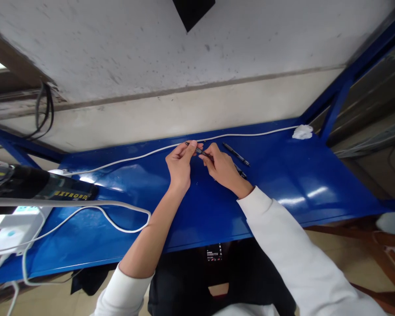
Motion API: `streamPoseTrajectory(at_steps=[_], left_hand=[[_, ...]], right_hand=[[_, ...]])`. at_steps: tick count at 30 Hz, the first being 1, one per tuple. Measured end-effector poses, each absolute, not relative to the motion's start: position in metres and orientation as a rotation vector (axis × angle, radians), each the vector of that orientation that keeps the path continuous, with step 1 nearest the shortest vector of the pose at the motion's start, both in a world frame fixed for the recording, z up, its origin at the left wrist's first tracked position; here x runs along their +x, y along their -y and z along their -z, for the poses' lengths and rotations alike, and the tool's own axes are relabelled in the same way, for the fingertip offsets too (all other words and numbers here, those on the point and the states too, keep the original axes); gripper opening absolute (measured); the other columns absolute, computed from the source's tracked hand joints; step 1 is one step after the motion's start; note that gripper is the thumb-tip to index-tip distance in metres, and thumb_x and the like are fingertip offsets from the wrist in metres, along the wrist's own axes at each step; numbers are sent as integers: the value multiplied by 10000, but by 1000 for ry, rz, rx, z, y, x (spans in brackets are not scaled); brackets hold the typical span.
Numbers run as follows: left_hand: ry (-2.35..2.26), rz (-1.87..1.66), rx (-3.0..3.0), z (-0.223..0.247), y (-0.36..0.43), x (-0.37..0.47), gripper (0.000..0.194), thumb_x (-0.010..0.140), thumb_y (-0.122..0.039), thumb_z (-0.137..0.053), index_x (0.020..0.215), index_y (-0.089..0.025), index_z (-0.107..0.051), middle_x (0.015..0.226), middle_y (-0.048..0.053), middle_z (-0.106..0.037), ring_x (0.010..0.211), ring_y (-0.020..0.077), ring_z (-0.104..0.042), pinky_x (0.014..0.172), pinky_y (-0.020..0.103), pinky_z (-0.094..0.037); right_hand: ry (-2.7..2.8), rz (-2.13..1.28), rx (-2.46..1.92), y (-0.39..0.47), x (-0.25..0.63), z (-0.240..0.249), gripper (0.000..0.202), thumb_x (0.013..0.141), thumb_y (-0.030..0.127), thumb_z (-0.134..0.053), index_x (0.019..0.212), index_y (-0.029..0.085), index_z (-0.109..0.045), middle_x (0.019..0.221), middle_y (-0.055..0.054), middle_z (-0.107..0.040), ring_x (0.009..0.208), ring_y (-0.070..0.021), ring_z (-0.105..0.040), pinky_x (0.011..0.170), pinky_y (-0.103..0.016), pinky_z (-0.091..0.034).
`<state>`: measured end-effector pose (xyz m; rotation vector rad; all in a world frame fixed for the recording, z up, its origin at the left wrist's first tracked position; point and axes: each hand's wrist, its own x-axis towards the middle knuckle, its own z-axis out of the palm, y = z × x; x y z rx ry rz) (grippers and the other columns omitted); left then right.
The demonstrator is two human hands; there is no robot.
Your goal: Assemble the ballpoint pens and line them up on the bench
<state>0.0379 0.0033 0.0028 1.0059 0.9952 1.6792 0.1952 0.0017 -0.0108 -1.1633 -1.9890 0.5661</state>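
Observation:
Both hands meet over the back middle of the blue table (128,237). Between them is a thin dark pen (198,150), held tilted. My left hand (181,164) pinches its upper left part with thumb and fingers. The fingers of my right hand (221,166) are closed on its lower right end. Just right of my right hand a dark pen (236,154) lies on the table. Another dark pen (241,172) lies partly hidden behind my right wrist.
A white cable (134,158) runs along the table's back to a crumpled white item (303,131). At the left are a black case (36,182), a white power strip (15,232) and a looped cable. A phone (214,253) sits below the front edge.

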Motion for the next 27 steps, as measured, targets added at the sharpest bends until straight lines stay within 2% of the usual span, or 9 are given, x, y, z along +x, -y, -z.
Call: streamPoseTrajectory(at_steps=[2, 5, 8, 14, 19, 22, 24, 27], left_hand=[[-995, -1681, 1006, -2, -4, 38, 241, 957, -449, -929, 921, -217, -878, 1009, 65, -872, 965, 207, -817, 875, 313, -616], [-1010, -1690, 1003, -2, -4, 37, 237, 956, -445, -931, 925, -217, -876, 1008, 61, -871, 967, 201, -816, 875, 306, -611], [-1018, -1691, 986, -2, -4, 36, 234, 958, -442, -932, 947, -214, -880, 1009, 69, -876, 944, 198, -815, 880, 313, -612], [-1026, -1680, 995, -1, -5, 37, 227, 955, -444, -928, 951, -222, -882, 1010, 63, -878, 940, 199, -810, 876, 317, -613], [-1023, -1689, 985, -1, -5, 37, 210, 952, -420, -932, 938, -216, -885, 1006, 66, -877, 949, 193, -807, 871, 301, -605], [-1036, -1689, 990, -1, -5, 37, 214, 959, -428, -925, 951, -218, -886, 1017, 73, -881, 950, 197, -812, 867, 302, -607], [-1030, -1689, 985, -1, -5, 37, 213, 959, -428, -925, 943, -220, -884, 1017, 72, -881, 941, 194, -811, 862, 301, -608], [-1025, -1685, 983, -1, -5, 38, 212, 953, -422, -929, 923, -218, -880, 1010, 66, -877, 928, 189, -806, 857, 298, -608]], right_hand=[[1971, -558, -1170, -1, 195, 10, 214, 1198, 468, -548, 1207, 254, -537, 1059, -76, -825, 842, -264, -785, 712, -340, -455], [1990, -481, -1167, 1, 194, 9, 300, 1237, 501, -429, 1253, 251, -593, 1061, -81, -817, 869, -263, -778, 726, -346, -451], [2028, -430, -1147, 0, 194, 8, 359, 1257, 465, -341, 1173, 250, -616, 1027, -85, -802, 859, -250, -755, 749, -351, -453], [1958, -607, -1139, -1, 195, 9, 132, 1199, 385, -530, 1165, 259, -516, 983, -55, -817, 831, -249, -783, 740, -342, -486], [1963, -515, -1163, 0, 193, 11, 259, 1214, 470, -496, 1297, 240, -581, 1117, -100, -840, 893, -272, -797, 740, -353, -485], [2007, -469, -1155, -2, 193, 11, 321, 1245, 457, -393, 1221, 244, -632, 1088, -103, -835, 917, -273, -787, 778, -365, -487], [2003, -500, -1144, -3, 194, 11, 274, 1236, 444, -435, 1161, 248, -611, 1053, -91, -832, 891, -267, -782, 787, -366, -493], [1953, -582, -1135, -2, 194, 12, 153, 1199, 405, -541, 1175, 255, -557, 1020, -65, -835, 869, -264, -796, 764, -355, -498]])
